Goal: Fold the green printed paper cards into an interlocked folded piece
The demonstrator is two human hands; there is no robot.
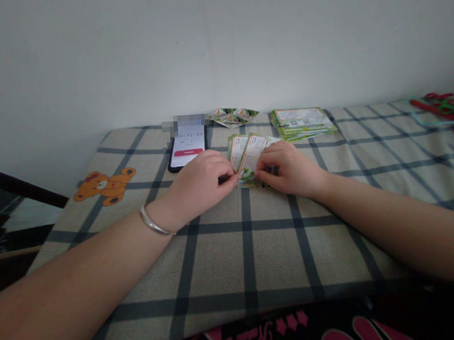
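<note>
Several green-edged printed cards (252,150) with white text panels overlap in a loose fan over the middle of the table. My left hand (208,179), with a silver bangle at the wrist, pinches the lower left edge of the cards between thumb and fingertips. On the other side, my right hand (292,168) has its thumb and curled fingers closed on the right edge of the same cards, covering part of them. How many cards each hand grips cannot be made out.
A phone (189,144) showing a timer lies left of the cards. Behind them is a folded green packaging piece (234,117); a card stack (304,122) lies right of it. A clear tray (426,119) with red and green items stands far right. A bear figure (105,186) marks the checked tablecloth (225,262).
</note>
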